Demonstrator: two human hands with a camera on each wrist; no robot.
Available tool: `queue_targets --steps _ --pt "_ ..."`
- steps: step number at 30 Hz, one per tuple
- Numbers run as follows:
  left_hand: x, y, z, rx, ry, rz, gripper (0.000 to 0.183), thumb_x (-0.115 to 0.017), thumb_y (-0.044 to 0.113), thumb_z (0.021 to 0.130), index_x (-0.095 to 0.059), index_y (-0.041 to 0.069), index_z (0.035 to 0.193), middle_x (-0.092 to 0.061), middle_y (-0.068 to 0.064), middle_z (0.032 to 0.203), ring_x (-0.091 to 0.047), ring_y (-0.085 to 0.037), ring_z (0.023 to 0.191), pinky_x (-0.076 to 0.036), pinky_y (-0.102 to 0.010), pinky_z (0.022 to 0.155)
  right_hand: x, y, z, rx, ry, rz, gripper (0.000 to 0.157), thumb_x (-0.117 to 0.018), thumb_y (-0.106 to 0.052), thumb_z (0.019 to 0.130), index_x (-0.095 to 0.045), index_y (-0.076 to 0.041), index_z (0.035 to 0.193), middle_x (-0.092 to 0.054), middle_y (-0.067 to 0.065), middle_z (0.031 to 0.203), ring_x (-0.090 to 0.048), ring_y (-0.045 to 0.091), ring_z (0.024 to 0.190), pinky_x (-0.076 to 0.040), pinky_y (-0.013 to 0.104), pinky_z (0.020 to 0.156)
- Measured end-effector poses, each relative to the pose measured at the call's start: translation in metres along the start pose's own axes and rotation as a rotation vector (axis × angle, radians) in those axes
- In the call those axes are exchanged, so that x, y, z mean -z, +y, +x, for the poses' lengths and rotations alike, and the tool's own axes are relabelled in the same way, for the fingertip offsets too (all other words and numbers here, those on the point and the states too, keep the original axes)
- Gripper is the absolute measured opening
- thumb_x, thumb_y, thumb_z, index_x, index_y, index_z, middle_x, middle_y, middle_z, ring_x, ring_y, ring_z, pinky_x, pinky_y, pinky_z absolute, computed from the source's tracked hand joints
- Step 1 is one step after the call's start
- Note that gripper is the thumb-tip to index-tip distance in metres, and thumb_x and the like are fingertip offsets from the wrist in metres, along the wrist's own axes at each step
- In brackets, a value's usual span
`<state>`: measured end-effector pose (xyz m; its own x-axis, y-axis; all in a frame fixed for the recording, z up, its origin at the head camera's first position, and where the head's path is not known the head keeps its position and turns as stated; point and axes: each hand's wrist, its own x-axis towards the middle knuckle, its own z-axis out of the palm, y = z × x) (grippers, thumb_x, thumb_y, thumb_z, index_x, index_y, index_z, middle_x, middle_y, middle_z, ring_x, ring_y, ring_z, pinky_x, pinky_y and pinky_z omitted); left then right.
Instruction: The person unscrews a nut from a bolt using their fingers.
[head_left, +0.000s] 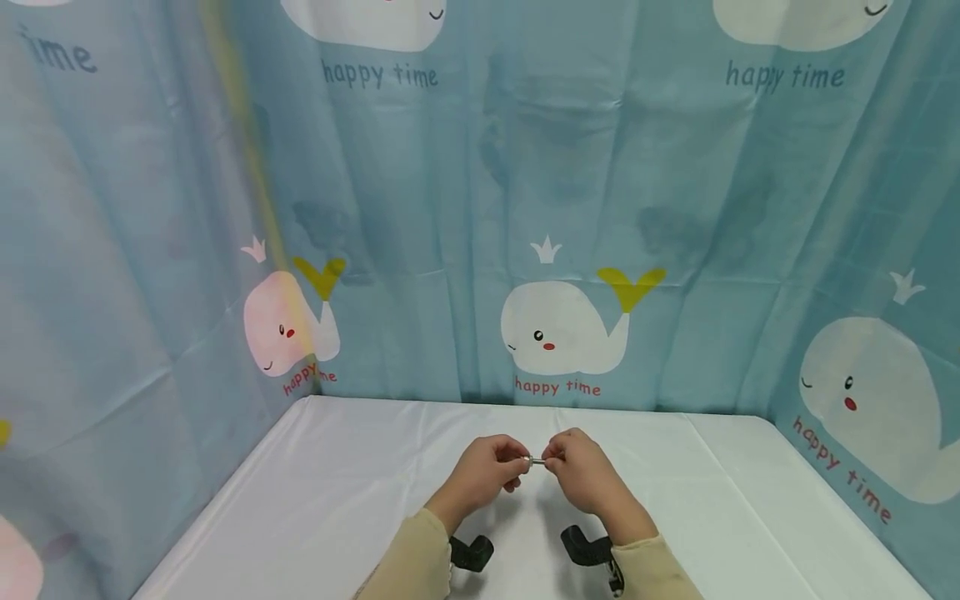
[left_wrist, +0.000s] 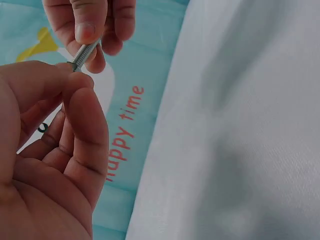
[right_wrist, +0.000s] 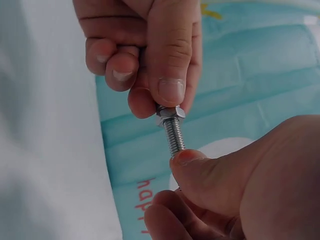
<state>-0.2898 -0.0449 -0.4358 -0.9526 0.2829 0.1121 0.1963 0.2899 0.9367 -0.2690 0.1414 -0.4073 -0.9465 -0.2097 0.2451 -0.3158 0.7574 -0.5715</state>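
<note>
A silver metal bolt (head_left: 537,461) is held above the white table between both hands. My left hand (head_left: 491,468) pinches its left end between thumb and fingers. A hex nut (right_wrist: 171,114) sits on the bolt right at those left fingertips, and the metal behind it is mostly hidden by them. With thumb and fingers, my right hand (head_left: 583,471) pinches the other end of the threaded shaft (right_wrist: 174,137), covering its tip. Bare thread shows between the two hands, also in the left wrist view, where the shaft (left_wrist: 86,54) slants up to the right hand.
The white-covered table (head_left: 337,475) lies under both hands. Behind it and along the sides hang blue curtains (head_left: 480,208) printed with whales. A black wrist mount (head_left: 471,553) sits by the left sleeve, another black mount (head_left: 587,547) by the right.
</note>
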Motion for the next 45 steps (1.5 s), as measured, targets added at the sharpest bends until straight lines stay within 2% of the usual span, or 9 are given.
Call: queue_targets --steps 3,6,10,14,25,30,34,40,45 --pt "0.001 0.005 -0.005 -0.002 0.016 -0.014 0.006 -0.073 0.017 0.092 -0.07 0.014 0.095 -0.068 -0.008 0.085 -0.062 -0.02 0.066 -0.056 -0.044 0.068 0.001 -0.002 -0.003 -0.012 0.007 0.034 0.007 -0.068 -0.007 0.094 -0.068 -0.01 0.088 -0.055 0.001 0.1 -0.052 0.015 0.08 -0.048 0.034 0.067" --pt "0.001 0.008 -0.009 -0.009 0.033 -0.023 0.005 -0.073 0.016 0.092 -0.07 0.013 0.095 -0.068 -0.005 0.085 -0.062 -0.021 0.068 -0.056 -0.04 0.067 0.001 -0.004 -0.005 -0.02 0.018 0.066 0.006 -0.068 -0.009 0.095 -0.068 -0.009 0.089 -0.055 0.0 0.1 -0.052 0.015 0.08 -0.048 0.034 0.066" --pt "0.002 0.011 -0.014 -0.015 0.061 -0.032 0.005 -0.073 0.015 0.092 -0.07 0.012 0.095 -0.067 -0.003 0.085 -0.063 -0.02 0.07 -0.055 -0.034 0.065 0.001 -0.006 -0.006 -0.036 0.014 0.122 0.004 -0.066 -0.011 0.096 -0.067 -0.007 0.094 -0.057 -0.001 0.094 -0.054 0.015 0.076 -0.048 0.034 0.063" --pt "0.003 0.01 -0.018 -0.004 0.082 -0.046 0.004 -0.073 0.013 0.092 -0.071 0.012 0.095 -0.067 -0.002 0.084 -0.063 -0.02 0.07 -0.056 -0.035 0.067 -0.001 -0.007 -0.006 -0.083 -0.006 0.191 0.004 -0.065 -0.011 0.095 -0.068 -0.011 0.099 -0.061 -0.003 0.086 -0.058 0.014 0.076 -0.048 0.035 0.062" --pt "0.005 0.006 -0.017 -0.005 0.081 -0.08 0.005 -0.073 0.012 0.091 -0.071 0.01 0.095 -0.067 -0.003 0.083 -0.065 -0.02 0.07 -0.057 -0.034 0.066 -0.006 -0.005 -0.007 -0.165 -0.018 0.338 0.005 -0.066 -0.012 0.095 -0.071 -0.011 0.097 -0.066 0.002 0.087 -0.062 0.018 0.08 -0.05 0.041 0.071" --pt "0.005 0.005 -0.017 -0.012 0.101 -0.099 0.005 -0.073 0.011 0.091 -0.071 0.01 0.095 -0.067 -0.003 0.084 -0.065 -0.02 0.07 -0.057 -0.034 0.067 -0.009 -0.004 -0.004 -0.176 -0.041 0.545 0.015 -0.065 -0.016 0.097 -0.069 -0.005 0.106 -0.067 0.006 0.096 -0.066 0.022 0.084 -0.055 0.043 0.078" --pt "0.005 0.006 -0.019 -0.006 0.106 -0.105 0.006 -0.073 0.012 0.091 -0.071 0.01 0.096 -0.067 -0.003 0.084 -0.065 -0.02 0.07 -0.057 -0.034 0.067 -0.011 -0.005 -0.002 -0.174 -0.088 0.697 0.028 -0.065 -0.023 0.098 -0.066 0.0 0.112 -0.067 0.012 0.095 -0.066 0.025 0.08 -0.058 0.039 0.073" --pt "0.005 0.008 -0.021 -0.01 0.095 -0.113 0.006 -0.073 0.013 0.091 -0.071 0.01 0.097 -0.068 -0.003 0.085 -0.065 -0.02 0.071 -0.057 -0.034 0.068 -0.013 -0.005 -0.002 -0.169 -0.136 0.731 0.033 -0.067 -0.033 0.096 -0.069 -0.001 0.106 -0.066 0.012 0.089 -0.064 0.023 0.075 -0.058 0.036 0.069" --pt "0.004 0.01 -0.022 -0.004 0.081 -0.114 0.006 -0.073 0.013 0.091 -0.072 0.01 0.096 -0.068 -0.002 0.086 -0.065 -0.02 0.07 -0.057 -0.034 0.067 -0.014 -0.001 -0.003 -0.157 -0.164 0.784 0.031 -0.067 -0.029 0.097 -0.069 0.001 0.104 -0.067 0.015 0.092 -0.064 0.022 0.075 -0.057 0.035 0.068"
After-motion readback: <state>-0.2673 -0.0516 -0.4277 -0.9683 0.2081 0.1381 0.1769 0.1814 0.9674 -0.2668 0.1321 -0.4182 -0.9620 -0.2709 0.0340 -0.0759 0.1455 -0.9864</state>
